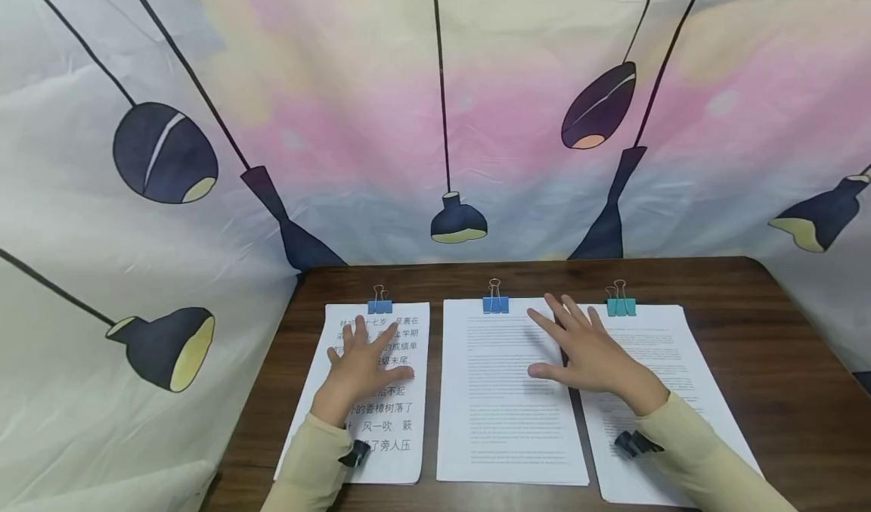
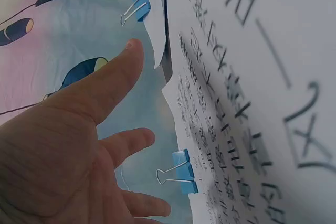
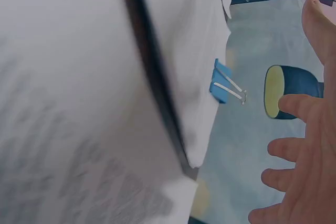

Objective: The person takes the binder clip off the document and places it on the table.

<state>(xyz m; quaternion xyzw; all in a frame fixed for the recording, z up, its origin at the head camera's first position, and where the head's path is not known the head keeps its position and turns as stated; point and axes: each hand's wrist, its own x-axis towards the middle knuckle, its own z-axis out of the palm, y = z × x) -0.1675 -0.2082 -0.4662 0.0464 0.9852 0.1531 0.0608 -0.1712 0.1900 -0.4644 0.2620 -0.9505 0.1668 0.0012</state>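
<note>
Three stacks of printed paper lie side by side, each with a binder clip at its top edge. Over the left stack [image 1: 391,459], which has large characters, my left hand [image 1: 358,368] is spread with its fingers apart. My right hand [image 1: 588,349] spans the gap between the middle stack [image 1: 503,421] and the right stack [image 1: 670,376], fingers also spread. Neither hand holds anything. In the wrist views the left hand [image 2: 79,135] and right hand [image 3: 310,145] appear held above the sheets. Blue clips [image 1: 379,302] [image 1: 495,304] grip the left and middle stacks; a teal clip [image 1: 621,306] grips the right one.
The stacks rest on a dark brown wooden table [image 1: 769,361] with rounded far corners. Behind it hangs a pastel cloth [image 1: 381,119] printed with dark lamps. A black band device [image 1: 355,453] sits at the left wrist and another [image 1: 636,444] at the right.
</note>
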